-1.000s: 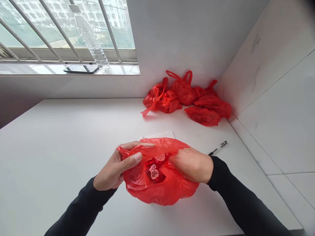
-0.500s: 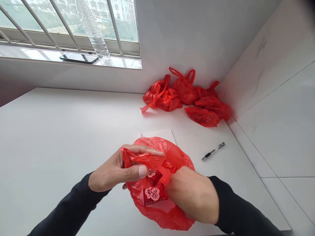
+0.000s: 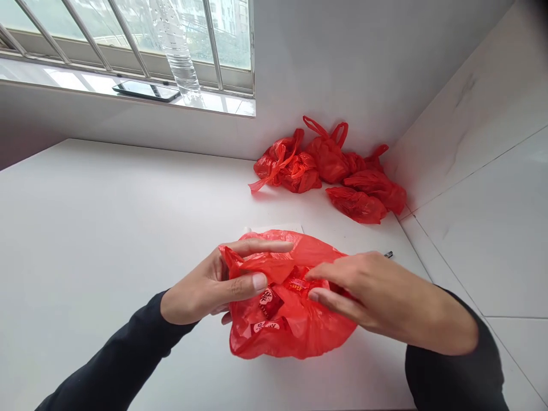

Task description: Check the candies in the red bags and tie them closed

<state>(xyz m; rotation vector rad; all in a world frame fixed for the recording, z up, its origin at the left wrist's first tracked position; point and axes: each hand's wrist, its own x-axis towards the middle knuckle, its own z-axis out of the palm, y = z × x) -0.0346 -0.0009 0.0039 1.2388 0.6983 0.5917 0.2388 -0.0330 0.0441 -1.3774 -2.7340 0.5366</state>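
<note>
A thin red plastic bag (image 3: 295,337) is held above the white table with its mouth spread. My left hand (image 3: 214,285) is closed on the bag's left rim, the thumb in front and the index finger stretched along the top. At the right side of the mouth, my right hand (image 3: 368,291) has its thumb and index finger curled about the red film; its other fingers are hidden. Inside the bag lie dark red candy packets (image 3: 269,302) with pale printing and a smaller bright red wrapped piece (image 3: 298,283) near my right fingertips.
Several red plastic bags (image 3: 329,162) sit bunched at the back of the white table (image 3: 128,228), against the wall. A pen (image 3: 388,254) is mostly hidden behind my right wrist, and white paper (image 3: 293,227) behind the bag. A phone (image 3: 145,90) and clear bottle (image 3: 182,63) rest on the windowsill.
My right hand has come up out of the bag to the right side of its mouth. The bag is now stretched wider between both hands, and the view has shifted slightly.
</note>
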